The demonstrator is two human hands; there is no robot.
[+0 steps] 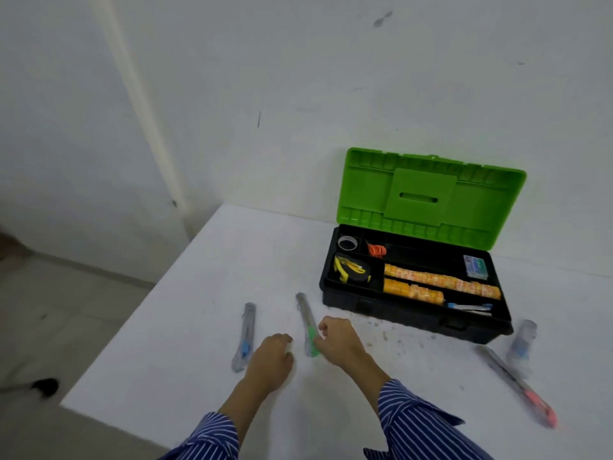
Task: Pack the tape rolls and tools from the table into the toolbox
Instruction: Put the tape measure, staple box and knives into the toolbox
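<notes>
Striped blue sleeves frame the bottom of my view, and both hands reach out over the white table (185, 343). My left hand (270, 358) hangs with fingers loosely curled, holding nothing, just right of the blue utility knife (244, 336). My right hand (336, 338) has its fingers curled beside the green utility knife (307, 325), thumb side touching the green slider; whether it actually pinches the knife I cannot tell through the blur. Both knives lie flat, roughly parallel, blades pointing away from me.

Farther right, near the table edge, I see a pink utility knife (517, 386) lying at a slant, and just beyond it a clear piece with a blue part (522, 343), too blurred to name.

Behind them sits the toolbox (408, 313), black base, green lid (431, 197) standing open against the wall. In its tray I see a tape roll (347, 243) in the far left compartment, an orange coil (378, 250) beside it, a yellow tape measure (352, 269) in front, two rows of orange tape rolls (441, 283) in the long compartment, a small blue box (476, 267) at the right, and a blue-tipped tool (469, 307) along the front.
</notes>
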